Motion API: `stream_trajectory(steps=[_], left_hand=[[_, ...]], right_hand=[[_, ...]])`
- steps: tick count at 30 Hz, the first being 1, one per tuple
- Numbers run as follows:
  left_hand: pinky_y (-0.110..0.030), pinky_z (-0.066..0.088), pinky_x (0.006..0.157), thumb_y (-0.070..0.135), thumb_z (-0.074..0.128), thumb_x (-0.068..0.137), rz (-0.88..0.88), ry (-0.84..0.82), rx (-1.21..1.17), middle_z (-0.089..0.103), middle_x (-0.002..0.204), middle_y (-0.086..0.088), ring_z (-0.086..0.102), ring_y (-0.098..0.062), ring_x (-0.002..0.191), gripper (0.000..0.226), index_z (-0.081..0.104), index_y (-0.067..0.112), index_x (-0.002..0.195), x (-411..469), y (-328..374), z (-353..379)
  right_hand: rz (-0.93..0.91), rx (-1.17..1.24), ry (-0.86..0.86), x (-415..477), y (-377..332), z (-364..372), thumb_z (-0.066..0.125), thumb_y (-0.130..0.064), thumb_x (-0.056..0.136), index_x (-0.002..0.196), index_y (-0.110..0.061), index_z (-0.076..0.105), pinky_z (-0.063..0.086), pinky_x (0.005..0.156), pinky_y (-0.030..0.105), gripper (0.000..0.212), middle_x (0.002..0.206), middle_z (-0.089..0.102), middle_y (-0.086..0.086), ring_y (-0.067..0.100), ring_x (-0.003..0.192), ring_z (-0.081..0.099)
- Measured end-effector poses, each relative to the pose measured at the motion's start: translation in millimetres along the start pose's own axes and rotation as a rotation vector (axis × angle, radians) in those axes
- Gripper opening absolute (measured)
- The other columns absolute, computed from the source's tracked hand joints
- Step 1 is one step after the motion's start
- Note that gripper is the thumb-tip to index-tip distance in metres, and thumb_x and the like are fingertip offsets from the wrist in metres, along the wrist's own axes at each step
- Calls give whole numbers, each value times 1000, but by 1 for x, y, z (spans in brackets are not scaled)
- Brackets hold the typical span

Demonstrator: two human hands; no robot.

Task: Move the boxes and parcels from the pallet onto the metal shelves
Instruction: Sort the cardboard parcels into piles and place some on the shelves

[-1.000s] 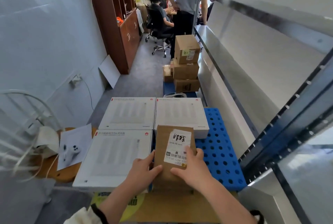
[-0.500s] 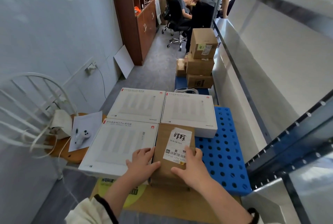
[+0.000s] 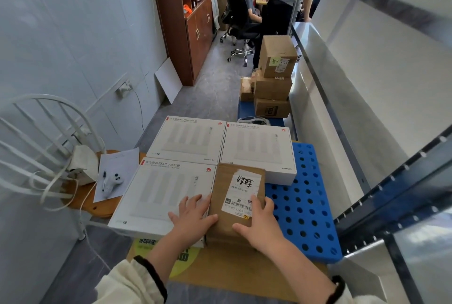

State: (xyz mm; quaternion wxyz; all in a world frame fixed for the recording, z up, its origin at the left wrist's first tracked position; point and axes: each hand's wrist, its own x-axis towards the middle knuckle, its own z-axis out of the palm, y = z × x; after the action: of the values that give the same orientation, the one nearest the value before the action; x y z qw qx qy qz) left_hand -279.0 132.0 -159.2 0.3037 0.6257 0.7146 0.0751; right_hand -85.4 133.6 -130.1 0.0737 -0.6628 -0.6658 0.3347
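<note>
A brown parcel (image 3: 221, 188) with a white barcode label lies on the blue pallet (image 3: 305, 205), wedged against three flat white boxes (image 3: 166, 191). My right hand (image 3: 259, 221) grips its near right side, fingers over the edge and thumb on top. My left hand (image 3: 193, 215) lies with fingers spread on the nearest white box, its thumb touching the parcel's left edge. The metal shelves (image 3: 342, 127) run along the right.
A stack of cardboard boxes (image 3: 274, 78) stands further along the aisle. A big flat carton (image 3: 220, 269) sits under my arms. At the left, a white chair (image 3: 49, 147) holds paper and a controller (image 3: 113, 181). People and an office chair (image 3: 239, 24) occupy the far end.
My left hand's fingers have slid off the parcel's side and spread onto the white box. My right hand keeps its hold. The view has swung slightly left.
</note>
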Motion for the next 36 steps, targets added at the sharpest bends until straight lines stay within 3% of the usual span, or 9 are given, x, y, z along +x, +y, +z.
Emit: stream_trajectory(steps=[10,15,19,22,27,32,36], left_hand=[[-64,-1,107,56,36,90,-4,-39,2,10,155,8,-2,-21,143,63,8,46,145,3,0,-1],[-64,-1,108,56,37,92,-18,6,-2,6,158,7,-1,-20,144,72,1,32,150,0,9,-10],[-61,-9,108,58,35,92,215,95,83,-5,158,9,-11,-18,144,76,-9,34,148,2,37,-20],[-60,-17,105,62,27,90,457,93,286,-12,158,10,-18,-17,143,75,-16,37,146,7,81,-18],[-62,-17,105,71,18,88,723,-106,499,-14,158,3,-20,-25,143,77,-15,35,147,-14,172,8],[-57,2,114,67,29,90,905,-272,426,-6,159,4,-8,-23,145,78,-7,32,150,-71,245,45],[-42,15,116,62,39,91,1063,-381,392,3,159,0,5,-23,145,80,-1,26,152,-144,296,89]], right_hand=[[30,9,3,2,1,5,62,-53,80,147,-29,-1,38,103,31,95,151,-14,4,23,129,35],[29,109,36,-6,1,6,61,-54,80,148,-33,-2,20,114,39,94,153,-19,-2,24,142,9],[69,209,187,-24,15,-14,54,-57,84,148,-35,7,17,114,40,83,154,-16,-9,18,144,0],[161,86,326,-54,50,-44,52,-55,86,148,-29,11,21,114,40,79,155,-12,-5,19,144,0],[465,-177,378,-148,120,-100,51,-60,84,147,-28,14,24,113,45,80,156,-5,4,30,142,6],[718,-163,473,-270,158,-121,51,-63,81,144,-26,25,34,107,40,77,153,7,6,31,135,25],[867,-149,571,-384,173,-122,52,-60,83,144,-23,27,27,111,42,75,156,3,4,28,141,11]])
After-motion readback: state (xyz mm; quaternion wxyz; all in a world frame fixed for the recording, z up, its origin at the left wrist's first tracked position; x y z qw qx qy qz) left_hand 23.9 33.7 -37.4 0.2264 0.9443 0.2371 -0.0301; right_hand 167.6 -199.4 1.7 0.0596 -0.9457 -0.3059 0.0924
